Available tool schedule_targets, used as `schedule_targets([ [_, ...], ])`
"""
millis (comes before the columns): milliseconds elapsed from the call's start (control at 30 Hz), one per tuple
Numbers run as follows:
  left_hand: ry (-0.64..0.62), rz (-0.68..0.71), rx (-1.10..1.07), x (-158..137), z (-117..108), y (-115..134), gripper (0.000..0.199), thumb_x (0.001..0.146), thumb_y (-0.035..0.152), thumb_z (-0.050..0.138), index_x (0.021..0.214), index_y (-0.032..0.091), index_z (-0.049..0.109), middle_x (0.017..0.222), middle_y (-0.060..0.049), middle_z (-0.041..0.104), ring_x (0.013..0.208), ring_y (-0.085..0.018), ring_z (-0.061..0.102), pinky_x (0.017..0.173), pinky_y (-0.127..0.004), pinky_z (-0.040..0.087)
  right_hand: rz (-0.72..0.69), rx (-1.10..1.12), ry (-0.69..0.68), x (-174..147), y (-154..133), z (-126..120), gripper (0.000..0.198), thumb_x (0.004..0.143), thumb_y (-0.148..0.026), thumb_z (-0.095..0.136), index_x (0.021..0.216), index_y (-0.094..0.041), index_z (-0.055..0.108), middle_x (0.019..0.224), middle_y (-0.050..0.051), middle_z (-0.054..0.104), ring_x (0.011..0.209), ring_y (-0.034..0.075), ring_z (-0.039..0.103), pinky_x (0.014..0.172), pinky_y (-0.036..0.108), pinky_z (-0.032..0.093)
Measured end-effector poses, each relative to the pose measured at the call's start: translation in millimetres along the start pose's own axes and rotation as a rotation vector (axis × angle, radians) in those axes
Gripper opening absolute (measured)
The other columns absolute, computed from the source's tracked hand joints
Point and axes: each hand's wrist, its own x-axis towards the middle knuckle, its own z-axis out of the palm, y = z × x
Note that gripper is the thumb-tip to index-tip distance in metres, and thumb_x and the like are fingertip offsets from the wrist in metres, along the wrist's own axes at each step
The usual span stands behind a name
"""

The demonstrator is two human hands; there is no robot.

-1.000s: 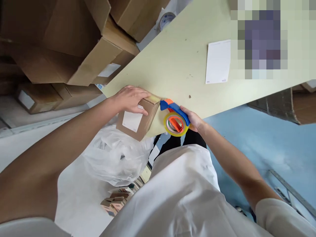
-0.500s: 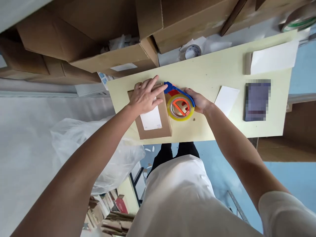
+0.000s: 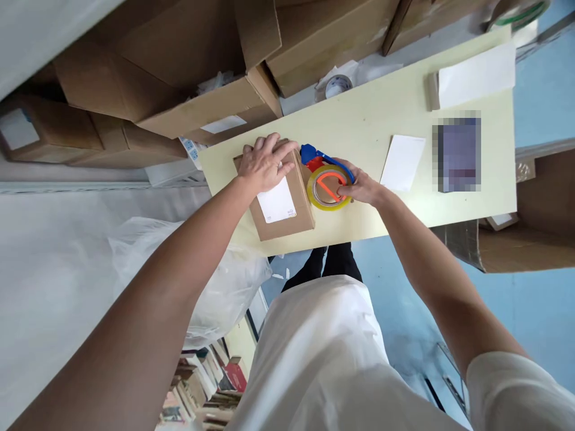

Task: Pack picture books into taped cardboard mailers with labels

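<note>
My left hand [image 3: 264,163] rests on the far part of a small brown cardboard box [image 3: 300,194], its fingers apart. A white label [image 3: 276,203] lies on the box's top, partly under that hand. Just right of the box, my right hand [image 3: 363,185] is closed around a blue and red tape dispenser [image 3: 333,161] with an orange inner piece. It carries a roll of clear yellowish tape [image 3: 317,200]. The dispenser's blue head is near the box's far right corner; whether they touch I cannot tell.
On the pale yellow table [image 3: 359,134] lie a white card [image 3: 403,161], a blurred dark flat item [image 3: 458,152] and a white stack [image 3: 476,75]. Large cartons [image 3: 202,114] line the far side, near another tape roll [image 3: 338,85]. A plastic bag [image 3: 224,287] hangs at the near left.
My view has turned a little, so the table appears more tilted. My right hand's fingers now overlap the near side of the tape roll. My left hand stays on the box.
</note>
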Motion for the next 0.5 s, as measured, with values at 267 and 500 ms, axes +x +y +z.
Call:
schedule_targets([
  [267, -0.010, 0.004, 0.062, 0.1, 5.3, -1.6, 0.060, 0.090, 0.049, 0.035, 0.146, 0.036, 0.013, 0.147, -0.009, 0.023, 0.132, -0.039, 0.023, 0.099, -0.056, 0.026, 0.038, 0.166, -0.116, -116.8, 61.9, 28.1, 0.084, 0.065, -0.025, 0.072, 0.141, -0.029, 0.035, 0.122, 0.006, 0.061, 0.108, 0.029, 0.059, 0.093, 0.046, 0.049],
  [500, -0.013, -0.061, -0.020, -1.8, -0.5, 4.3, 0.058, 0.089, 0.049, 0.036, 0.144, 0.038, 0.020, 0.145, -0.007, 0.029, 0.133, -0.038, 0.023, 0.102, -0.058, 0.025, 0.017, 0.395, 0.079, -150.5, 95.0, 114.7, 0.083, 0.066, -0.025, 0.069, 0.140, -0.033, 0.032, 0.127, 0.004, 0.057, 0.115, 0.027, 0.055, 0.100, 0.047, 0.043],
])
